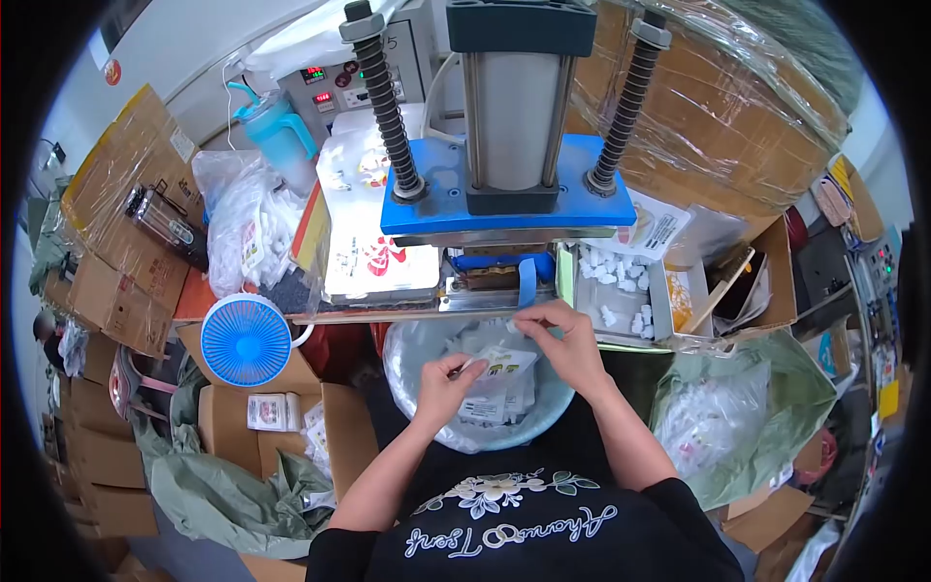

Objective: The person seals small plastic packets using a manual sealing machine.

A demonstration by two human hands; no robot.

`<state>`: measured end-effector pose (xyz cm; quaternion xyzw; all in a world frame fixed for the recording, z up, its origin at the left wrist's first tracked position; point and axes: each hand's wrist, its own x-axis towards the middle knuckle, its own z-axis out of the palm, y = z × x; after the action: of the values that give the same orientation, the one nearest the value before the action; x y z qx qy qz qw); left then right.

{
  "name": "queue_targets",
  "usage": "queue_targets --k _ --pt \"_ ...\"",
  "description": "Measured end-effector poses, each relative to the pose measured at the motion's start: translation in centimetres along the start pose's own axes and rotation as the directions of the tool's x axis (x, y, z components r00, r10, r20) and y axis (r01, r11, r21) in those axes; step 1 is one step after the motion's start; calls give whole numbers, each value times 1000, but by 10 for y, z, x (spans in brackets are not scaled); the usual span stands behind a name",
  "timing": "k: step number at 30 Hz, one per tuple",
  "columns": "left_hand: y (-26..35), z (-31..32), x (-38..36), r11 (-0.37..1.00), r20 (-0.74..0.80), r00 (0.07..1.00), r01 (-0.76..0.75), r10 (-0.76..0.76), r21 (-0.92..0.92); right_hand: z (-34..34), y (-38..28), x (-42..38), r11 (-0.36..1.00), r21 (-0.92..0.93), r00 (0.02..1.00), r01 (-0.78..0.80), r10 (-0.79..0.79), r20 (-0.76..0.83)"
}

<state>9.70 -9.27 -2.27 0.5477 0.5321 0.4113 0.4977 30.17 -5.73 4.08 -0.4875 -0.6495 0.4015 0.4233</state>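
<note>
My left hand (448,390) pinches the edge of a flat printed plastic pouch (512,363), white with small yellow-green marks. Close by on the right, my right hand (564,347) has thumb and forefinger together at a small whitish piece (514,328) above the pouch; its exact kind is too small to make out. Both hands are over a round, pale blue basin (555,412) lined with clear plastic. More printed pouches (483,407) lie inside it, partly hidden by the held one.
A press with a blue plate (509,194) stands ahead over the bench. White plastic fittings (616,276) fill a box to its right. A blue fan (245,339) is at the left bench edge. Open cardboard box (349,436) lies left; a green sack (800,378) sits right.
</note>
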Motion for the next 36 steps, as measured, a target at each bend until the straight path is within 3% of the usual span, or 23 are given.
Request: queue_targets --k 2,5,7,11,13,16,17,19,20,22,26,28,29,31,32,33,34,35,36 --pt "1 1 2 1000 -2 1000 12 -12 -12 1 1 3 999 47 998 17 -14 -65" --pt "-15 -1 5 992 -20 1000 -4 2 -123 0 10 5 997 -50 998 59 -57 35" --pt "-22 -9 7 1000 80 997 16 -16 12 -3 14 5 962 -230 979 144 -105 176" --pt "-15 -7 17 998 143 990 7 1 -57 -7 4 5 965 -229 972 129 -77 222" --pt "-7 -3 31 991 89 994 73 -64 -110 -5 -5 9 965 -214 978 151 -177 -110" --pt "16 4 48 952 26 985 171 -170 -255 -30 1 12 972 -232 969 40 -95 -230" --pt "16 7 54 921 20 984 171 -175 -350 -41 3 11 970 -237 969 45 -100 -227" --pt "38 10 59 829 33 966 236 -255 -507 -61 7 6 912 -399 947 -96 -39 -318" --pt "36 10 65 830 32 969 226 -245 -511 -68 8 4 911 -404 946 -88 -50 -319" --pt "28 11 76 819 46 964 248 -263 -517 -80 9 -4 766 -593 941 -246 42 -335" --pt "26 8 82 801 40 957 262 -286 -538 -79 41 -11 689 -701 973 -187 30 -231" --pt "28 -9 85 973 30 985 174 -172 -153 -73 46 -11 730 -670 980 -135 1 -197" --pt "30 -15 86 992 -30 999 15 -19 -121 -73 45 -11 786 -610 983 -98 -19 -183" --pt "48 -48 89 976 -174 984 -10 49 217 -71 44 -10 817 -567 973 -104 -36 -229" --pt "54 -62 88 924 -275 953 -10 124 383 -70 46 -8 839 -533 959 -104 -58 -278" --pt "42 -73 89 760 -275 896 -99 349 642 -72 49 -7 860 -505 957 -72 -82 -277" --pt "22 -81 93 514 -200 810 -140 551 846 -72 53 -6 867 -493 959 -67 -80 -272" --pt "3 -87 86 523 -137 911 -96 389 847 -73 56 -5 901 -430 953 -54 -82 -291" --pt "-3 -90 74 428 -61 867 -182 494 885 -75 60 -4 930 -366 946 -39 -84 -314"
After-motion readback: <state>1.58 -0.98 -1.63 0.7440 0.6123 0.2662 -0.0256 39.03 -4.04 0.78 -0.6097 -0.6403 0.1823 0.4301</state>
